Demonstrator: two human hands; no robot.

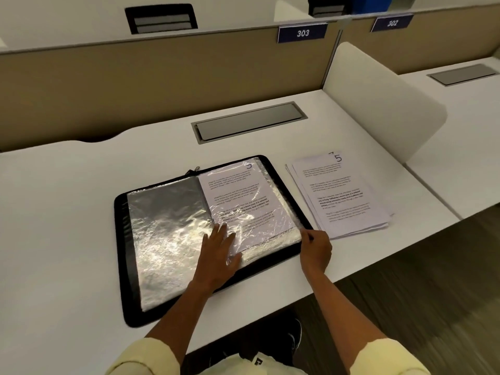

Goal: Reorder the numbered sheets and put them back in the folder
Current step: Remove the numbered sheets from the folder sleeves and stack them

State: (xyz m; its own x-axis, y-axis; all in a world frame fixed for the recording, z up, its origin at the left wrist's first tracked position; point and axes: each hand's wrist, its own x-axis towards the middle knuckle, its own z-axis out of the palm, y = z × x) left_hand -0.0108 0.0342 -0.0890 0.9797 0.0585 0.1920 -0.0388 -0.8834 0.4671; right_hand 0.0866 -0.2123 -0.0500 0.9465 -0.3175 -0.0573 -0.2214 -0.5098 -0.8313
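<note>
A black zip folder (123, 266) lies open on the white desk, its clear plastic sleeves spread to both sides. The left sleeve (167, 234) looks empty and shiny. In the right sleeve sits a printed sheet (243, 196) numbered 3 in its top corner. My left hand (220, 255) rests flat on the lower part of that sleeve near the spine. My right hand (315, 247) pinches the sleeve's lower right corner. A loose stack of numbered sheets (343, 196), with 5 on top, lies just right of the folder.
A grey cable hatch (249, 121) is set into the desk behind the folder. A white side divider (378, 96) stands at the right, a beige partition (162, 77) with a 303 label at the back. The desk's front edge runs close below the folder.
</note>
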